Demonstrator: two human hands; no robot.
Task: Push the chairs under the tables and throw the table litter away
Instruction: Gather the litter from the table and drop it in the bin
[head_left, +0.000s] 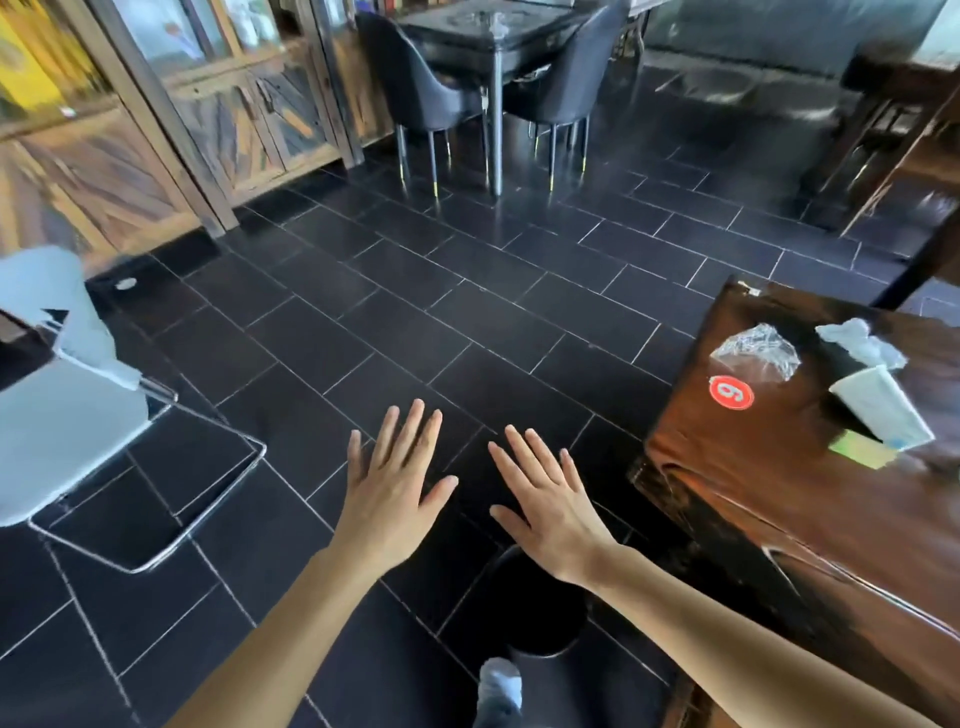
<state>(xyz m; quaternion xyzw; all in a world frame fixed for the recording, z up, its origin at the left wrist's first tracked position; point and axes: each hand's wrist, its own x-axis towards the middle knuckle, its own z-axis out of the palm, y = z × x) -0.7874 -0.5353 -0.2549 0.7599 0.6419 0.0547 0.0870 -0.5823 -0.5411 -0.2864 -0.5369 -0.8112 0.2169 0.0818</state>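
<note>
My left hand (390, 480) and my right hand (550, 501) hover flat over the dark tiled floor, fingers spread, holding nothing. A white chair (67, 421) with a chrome sled frame stands at the left, out from a dark table edge (21, 343). At the right is a dark wooden table (779, 493) with a red sticker. On it lie a crumpled clear plastic wrapper (756, 348), a crumpled white tissue (857, 338), a white paper cup (880, 405) on its side and a yellow-green scrap (860, 449). A black round bin (540, 608) stands on the floor under my right forearm.
A black table (488, 36) with two dark upholstered chairs (421, 93) tucked at it stands at the back. Wooden panelled cabinets (156, 145) line the left wall. Another dark wooden piece (883, 130) is at the far right. My foot (498, 686) shows at the bottom.
</note>
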